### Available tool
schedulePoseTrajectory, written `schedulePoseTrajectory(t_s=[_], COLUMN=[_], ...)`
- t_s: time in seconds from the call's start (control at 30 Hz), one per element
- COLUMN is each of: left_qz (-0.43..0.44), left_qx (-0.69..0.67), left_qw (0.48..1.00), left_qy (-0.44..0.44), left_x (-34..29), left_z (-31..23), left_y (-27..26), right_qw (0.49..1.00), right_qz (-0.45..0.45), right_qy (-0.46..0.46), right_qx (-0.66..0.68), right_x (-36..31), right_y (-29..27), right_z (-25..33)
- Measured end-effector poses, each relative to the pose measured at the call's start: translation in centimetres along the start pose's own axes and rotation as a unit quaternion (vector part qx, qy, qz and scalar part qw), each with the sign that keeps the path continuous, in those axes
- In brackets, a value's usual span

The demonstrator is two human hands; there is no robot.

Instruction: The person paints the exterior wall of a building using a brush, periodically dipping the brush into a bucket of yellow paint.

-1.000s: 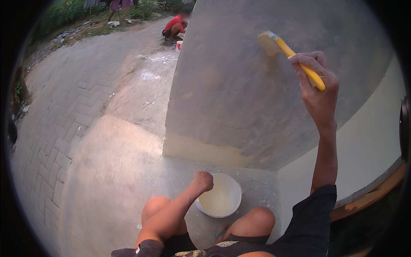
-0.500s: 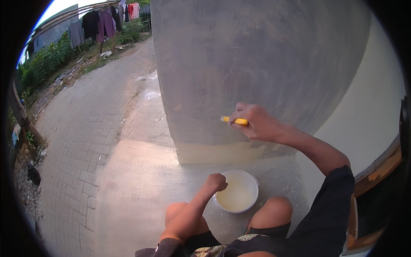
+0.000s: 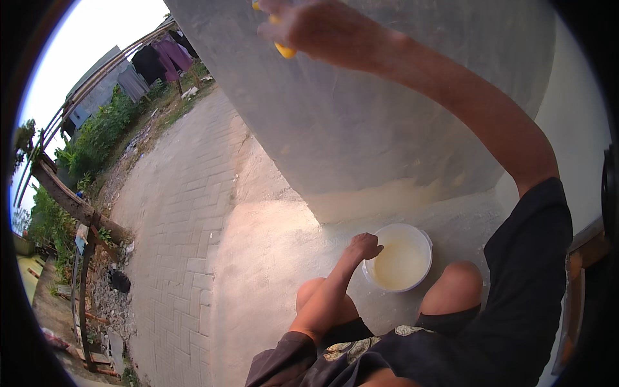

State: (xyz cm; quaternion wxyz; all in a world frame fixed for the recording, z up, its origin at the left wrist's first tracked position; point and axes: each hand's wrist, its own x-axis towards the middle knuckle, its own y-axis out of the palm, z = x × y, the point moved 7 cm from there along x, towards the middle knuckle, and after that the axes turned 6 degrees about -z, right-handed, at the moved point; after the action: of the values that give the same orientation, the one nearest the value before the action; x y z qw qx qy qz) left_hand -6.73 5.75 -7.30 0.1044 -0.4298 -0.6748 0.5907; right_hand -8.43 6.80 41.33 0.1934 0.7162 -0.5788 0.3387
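My right hand (image 3: 316,29) is raised at the top of the view, closed around the yellow handle of a paintbrush (image 3: 282,49); the bristles are out of sight. It is against a grey wall (image 3: 387,109) that has a pale cream painted strip along its base. My left hand (image 3: 363,247) hangs in a loose fist, resting at the rim of a white bucket (image 3: 419,240) of cream paint. The bucket stands on the concrete floor between my bare knees.
A brick-paved path (image 3: 187,193) runs left of the wall corner. Beyond it are bushes, a wooden rail fence (image 3: 71,200) and clothes on a line (image 3: 161,58). A cream wall and brown wooden frame (image 3: 580,258) lie at my right.
My right hand with the brush has moved from the middle of the wall up to the top left of the view. The view has tilted up. My left hand stays at the bucket.
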Motion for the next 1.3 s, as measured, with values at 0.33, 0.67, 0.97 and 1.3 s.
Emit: schedulePoseTrajectory(t_s=[0.33,0.67,0.97,1.3], left_qz=[0.023,0.037,-0.043,-0.018], left_qx=[0.011,0.003,-0.048,-0.046], left_qw=[1.000,0.999,0.998,0.999], left_qy=[-0.004,0.001,0.012,0.014], left_x=[0.4,1.7,-0.6,-0.7], left_z=[0.9,1.7,2.5,2.7], left_y=[1.9,2.3,-0.5,0.4], right_qw=[0.786,0.992,0.986,0.864], right_qz=[0.336,-0.068,0.124,0.139], right_qy=[0.270,0.102,-0.087,0.360], right_qx=[0.444,0.007,0.066,0.322], right_x=[-12.2,10.3,-3.9,1.0], right_y=[3.7,-6.8,2.1,0.2], right_z=[9.2,-7.3,12.0,-5.2])
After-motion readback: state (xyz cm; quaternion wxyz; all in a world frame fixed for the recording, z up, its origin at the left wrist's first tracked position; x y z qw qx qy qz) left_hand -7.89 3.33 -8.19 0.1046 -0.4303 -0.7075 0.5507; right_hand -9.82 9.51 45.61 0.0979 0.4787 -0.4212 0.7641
